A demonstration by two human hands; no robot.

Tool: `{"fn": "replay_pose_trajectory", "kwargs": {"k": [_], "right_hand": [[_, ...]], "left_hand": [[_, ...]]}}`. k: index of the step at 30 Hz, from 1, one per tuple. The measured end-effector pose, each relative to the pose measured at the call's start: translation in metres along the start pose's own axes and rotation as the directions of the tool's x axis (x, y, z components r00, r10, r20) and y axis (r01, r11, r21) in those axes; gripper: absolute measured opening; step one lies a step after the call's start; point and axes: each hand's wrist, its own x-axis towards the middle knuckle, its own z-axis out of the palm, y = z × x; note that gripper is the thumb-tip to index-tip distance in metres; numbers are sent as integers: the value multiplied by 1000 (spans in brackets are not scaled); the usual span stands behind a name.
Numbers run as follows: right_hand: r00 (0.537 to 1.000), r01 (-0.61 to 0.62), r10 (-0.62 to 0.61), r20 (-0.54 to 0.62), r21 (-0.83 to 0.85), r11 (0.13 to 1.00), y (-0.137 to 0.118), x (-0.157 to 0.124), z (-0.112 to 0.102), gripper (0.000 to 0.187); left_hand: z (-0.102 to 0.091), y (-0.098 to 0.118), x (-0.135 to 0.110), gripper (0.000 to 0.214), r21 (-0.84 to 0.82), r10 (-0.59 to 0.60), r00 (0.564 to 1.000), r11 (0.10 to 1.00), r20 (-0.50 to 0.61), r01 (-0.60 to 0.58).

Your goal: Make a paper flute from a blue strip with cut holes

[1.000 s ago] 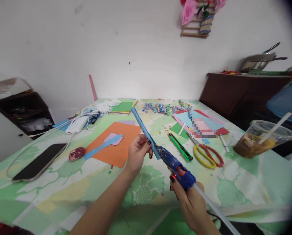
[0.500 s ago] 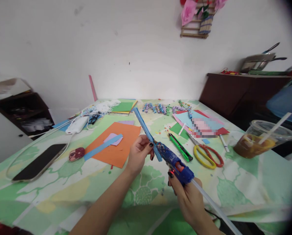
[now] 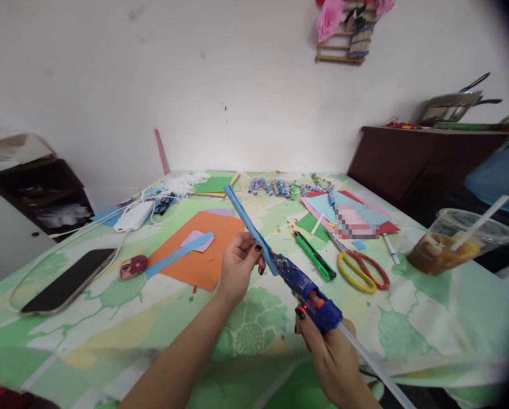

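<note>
Pinched between the thumb and fingers of my left hand is a folded blue paper strip, held slanting up and away to the left. My right hand grips a blue hot glue gun, a long clear glue stick sticking out of its back. The gun's nozzle meets the strip near its lower end, beside my left fingertips; whether it touches cannot be made out. A red light glows by my right thumb. Another blue strip lies on purple and orange paper to the left.
Right of the gun lie a green cutter, scissors and a plastic cup of drink. Curled paper pieces line the back. A phone, a red oval item and a white power strip are left.
The blue strip and my left hand have shifted slightly left. My right hand and the glue gun have moved a little down and right, the nozzle still beside the strip.
</note>
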Motion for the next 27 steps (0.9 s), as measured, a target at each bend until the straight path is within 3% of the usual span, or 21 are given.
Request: {"fn": "replay_pose_trajectory", "kwargs": {"k": [12,17,27], "right_hand": [[1000,3,-3,-9,-18,1000,-3,-7,-3,27],[994,-104,105,-42,22,994,-8,-11,-3,31],[992,-121,122,-14,18,992,-11,-7,-3,32]], "left_hand": [[0,2,2,23,-51,17,997,998,-74,-21],[0,4,3,23,-89,20,994,996,-108,-30],[2,6,1,27,-100,-30,997,995,-67,23]]}}
